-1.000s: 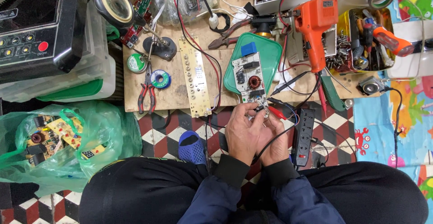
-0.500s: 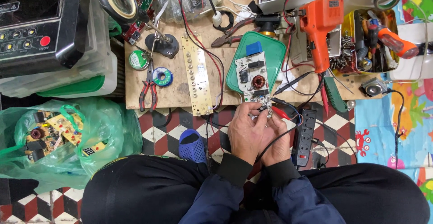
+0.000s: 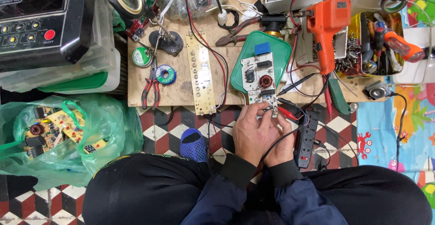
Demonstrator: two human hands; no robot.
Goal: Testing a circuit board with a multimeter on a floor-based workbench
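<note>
White and studded with a copper coil and black parts, the small circuit board [image 3: 259, 81] lies on a green tray [image 3: 244, 57], its near end jutting over the near edge of the wooden work board [image 3: 181, 89]. Both hands meet at that near end: the left hand [image 3: 252, 132] has its fingers curled close against the board's near corner, and the right hand [image 3: 282, 139] is bunched beside it with fingertips pinched around a small part that is too hidden to name. A red probe [image 3: 287, 113] and black leads cross just right of the fingers, over a black power strip [image 3: 307, 136]. Left of the tray lie a long pale strip board [image 3: 200, 73], red-handled pliers [image 3: 151, 89] and solder spools. Right of it stands an orange heat gun [image 3: 325, 28] beside a tool box. At far left sit a black appliance [image 3: 38, 21] and a green bag of boards [image 3: 59, 132]. Red, black and white chequered tiles [image 3: 167, 125] show below.
</note>
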